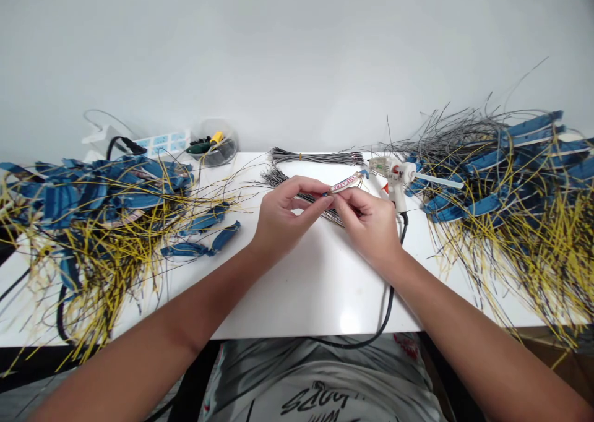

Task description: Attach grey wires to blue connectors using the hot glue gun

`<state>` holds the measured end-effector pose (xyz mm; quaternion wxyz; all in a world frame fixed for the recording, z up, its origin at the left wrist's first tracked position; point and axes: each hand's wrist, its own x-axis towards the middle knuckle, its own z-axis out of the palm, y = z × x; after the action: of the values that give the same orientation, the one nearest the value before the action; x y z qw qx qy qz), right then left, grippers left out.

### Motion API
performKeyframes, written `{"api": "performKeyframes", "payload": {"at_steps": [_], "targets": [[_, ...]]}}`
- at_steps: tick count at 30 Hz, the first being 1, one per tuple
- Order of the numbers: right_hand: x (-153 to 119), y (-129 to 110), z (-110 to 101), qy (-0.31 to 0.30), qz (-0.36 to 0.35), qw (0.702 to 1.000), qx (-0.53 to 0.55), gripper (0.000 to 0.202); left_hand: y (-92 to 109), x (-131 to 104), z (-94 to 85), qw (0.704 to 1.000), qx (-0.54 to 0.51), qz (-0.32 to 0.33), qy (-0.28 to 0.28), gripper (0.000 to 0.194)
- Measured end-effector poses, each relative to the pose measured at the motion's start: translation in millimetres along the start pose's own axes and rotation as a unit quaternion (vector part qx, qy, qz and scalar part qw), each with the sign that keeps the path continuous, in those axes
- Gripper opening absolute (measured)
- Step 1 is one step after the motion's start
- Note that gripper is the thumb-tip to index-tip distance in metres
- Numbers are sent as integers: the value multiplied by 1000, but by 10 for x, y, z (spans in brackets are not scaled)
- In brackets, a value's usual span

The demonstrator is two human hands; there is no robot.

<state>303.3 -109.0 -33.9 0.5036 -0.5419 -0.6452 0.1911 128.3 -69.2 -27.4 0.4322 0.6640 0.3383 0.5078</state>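
Both hands meet near the middle of the white table. My left hand pinches the near end of a small blue-and-white lettered strip. My right hand is closed at the same end, its thumb and forefinger touching the left fingertips. The strip slants up to the right. What exactly lies between the fingertips is hidden. Just behind the hands are bundles of thin grey wires, one banded in yellow. A glue gun with a pale glue stick stands right of the strip.
Blue pieces with yellow and black wires pile up at the left and right. A few blue pieces lie apart. Behind are a power strip and a clear container. A black cable hangs over the table's front edge.
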Motion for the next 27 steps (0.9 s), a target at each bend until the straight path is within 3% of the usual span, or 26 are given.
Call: {"api": "performKeyframes", "payload": {"at_steps": [14, 23, 27], "targets": [[-7, 13, 11, -9, 11, 1000, -5, 23, -14, -3, -5, 1000, 16, 4, -15, 20], [11, 59, -5, -95, 23, 994, -37, 16, -53, 25, -58, 987, 106, 59, -108, 44], [15, 36, 1, -127, 21, 990, -58, 20, -79, 70, -59, 990, 116, 9, -78, 34]]}}
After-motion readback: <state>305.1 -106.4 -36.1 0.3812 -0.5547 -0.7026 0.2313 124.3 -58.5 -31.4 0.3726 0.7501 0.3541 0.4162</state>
